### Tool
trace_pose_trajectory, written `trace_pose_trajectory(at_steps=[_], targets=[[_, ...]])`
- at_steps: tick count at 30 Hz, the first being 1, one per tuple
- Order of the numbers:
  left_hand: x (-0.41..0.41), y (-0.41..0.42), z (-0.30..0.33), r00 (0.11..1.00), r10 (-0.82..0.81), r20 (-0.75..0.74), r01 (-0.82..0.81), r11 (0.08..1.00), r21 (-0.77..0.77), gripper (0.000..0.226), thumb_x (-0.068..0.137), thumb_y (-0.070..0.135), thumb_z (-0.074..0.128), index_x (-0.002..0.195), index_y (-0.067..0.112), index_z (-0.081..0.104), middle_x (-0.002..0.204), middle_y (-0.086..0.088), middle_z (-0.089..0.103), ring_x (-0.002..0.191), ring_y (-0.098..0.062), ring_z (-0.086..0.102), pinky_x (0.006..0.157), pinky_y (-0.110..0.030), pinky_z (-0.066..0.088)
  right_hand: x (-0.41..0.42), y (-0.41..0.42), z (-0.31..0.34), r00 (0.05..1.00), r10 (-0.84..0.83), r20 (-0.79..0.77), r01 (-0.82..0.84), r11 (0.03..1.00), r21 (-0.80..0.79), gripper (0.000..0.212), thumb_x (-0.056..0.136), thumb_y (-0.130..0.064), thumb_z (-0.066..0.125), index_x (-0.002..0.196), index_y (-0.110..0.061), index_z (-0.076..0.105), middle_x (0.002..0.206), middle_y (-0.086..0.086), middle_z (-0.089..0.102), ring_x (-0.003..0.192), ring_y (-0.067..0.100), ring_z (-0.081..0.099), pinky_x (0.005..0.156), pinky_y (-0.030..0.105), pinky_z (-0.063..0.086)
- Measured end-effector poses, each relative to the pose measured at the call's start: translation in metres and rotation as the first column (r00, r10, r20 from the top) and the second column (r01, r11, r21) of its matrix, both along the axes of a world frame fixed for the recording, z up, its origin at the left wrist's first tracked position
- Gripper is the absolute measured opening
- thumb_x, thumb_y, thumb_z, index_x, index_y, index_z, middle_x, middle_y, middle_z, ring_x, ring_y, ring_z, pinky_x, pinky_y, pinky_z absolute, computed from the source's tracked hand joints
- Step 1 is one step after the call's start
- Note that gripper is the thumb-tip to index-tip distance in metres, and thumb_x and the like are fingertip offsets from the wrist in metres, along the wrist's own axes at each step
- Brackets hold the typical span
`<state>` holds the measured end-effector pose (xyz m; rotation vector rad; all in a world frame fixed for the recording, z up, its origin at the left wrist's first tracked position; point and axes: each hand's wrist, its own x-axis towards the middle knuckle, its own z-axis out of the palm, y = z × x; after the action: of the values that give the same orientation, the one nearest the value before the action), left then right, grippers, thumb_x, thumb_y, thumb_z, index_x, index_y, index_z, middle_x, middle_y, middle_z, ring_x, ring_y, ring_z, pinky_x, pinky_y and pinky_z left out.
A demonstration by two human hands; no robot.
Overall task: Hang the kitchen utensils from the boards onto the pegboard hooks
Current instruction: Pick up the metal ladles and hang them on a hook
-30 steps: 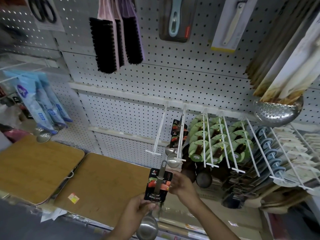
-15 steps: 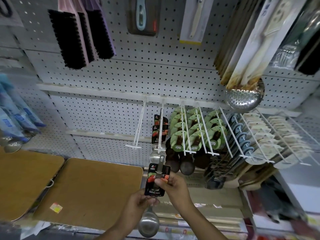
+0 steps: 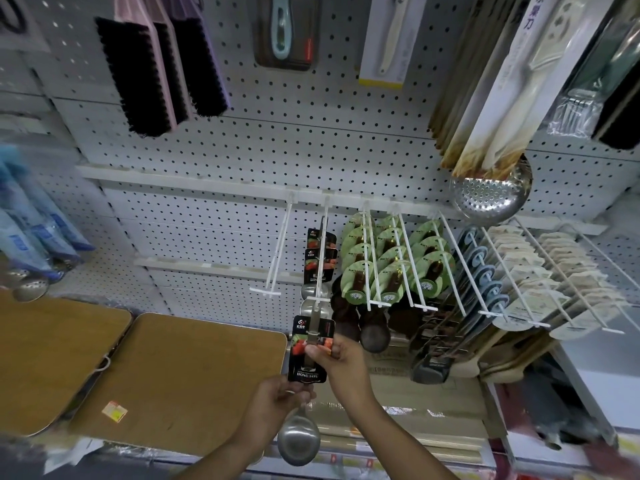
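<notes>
I hold a steel ladle (image 3: pixel 298 442) with a black label card (image 3: pixel 308 355) on its handle, upright in front of the pegboard. My left hand (image 3: pixel 277 407) grips the handle just above the bowl. My right hand (image 3: pixel 341 358) pinches the card and the handle near the top. The handle's tip sits right at the front end of a white double hook (image 3: pixel 320 261), which carries two matching carded ladles (image 3: pixel 320 258). One hook (image 3: pixel 277 258) to the left is bare.
Two wooden boards (image 3: pixel 180 379) lie on the shelf at left. Hooks to the right hold green-carded dark spoons (image 3: pixel 391 261), blue utensils (image 3: pixel 485 275) and beige ones (image 3: pixel 547 275). A perforated skimmer (image 3: pixel 491 195), brushes (image 3: pixel 159 74) and boxed knives hang above.
The ladle has risen slightly toward the hook's front end, held by both hands. The view has swung right, so the boards and blue packets slid left.
</notes>
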<state>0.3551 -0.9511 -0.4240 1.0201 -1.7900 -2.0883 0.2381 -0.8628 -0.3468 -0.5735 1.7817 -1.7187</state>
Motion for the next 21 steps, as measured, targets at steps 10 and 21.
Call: trace_pose_trajectory(at_steps=[10, 21], targets=[[-0.011, -0.01, -0.008, 1.0, -0.016, -0.015, 0.015, 0.999, -0.028, 0.011, 0.081, -0.015, 0.068, 0.082, -0.004, 0.071, 0.074, -0.009, 0.077, 0.068, -0.012, 0.074, 0.062, -0.018, 0.054, -0.011, -0.009, -0.005, 0.999, 0.018, -0.027, -0.017, 0.999, 0.03, 0.01, 0.083, -0.002, 0.072, 0.077, -0.01, 0.069, 0.069, -0.004, 0.074, 0.067, 0.003, 0.068, 0.062, 0.015, 0.048], [-0.045, -0.038, -0.011, 0.994, -0.085, -0.076, 0.08, 0.994, -0.069, 0.014, 0.08, -0.013, 0.071, 0.08, 0.002, 0.072, 0.08, -0.013, 0.075, 0.074, -0.022, 0.072, 0.072, -0.031, 0.056, -0.04, -0.031, -0.005, 0.996, 0.015, -0.087, -0.01, 0.998, 0.061, 0.023, 0.085, -0.002, 0.07, 0.072, -0.02, 0.064, 0.065, -0.01, 0.071, 0.066, -0.001, 0.066, 0.065, 0.014, 0.048]])
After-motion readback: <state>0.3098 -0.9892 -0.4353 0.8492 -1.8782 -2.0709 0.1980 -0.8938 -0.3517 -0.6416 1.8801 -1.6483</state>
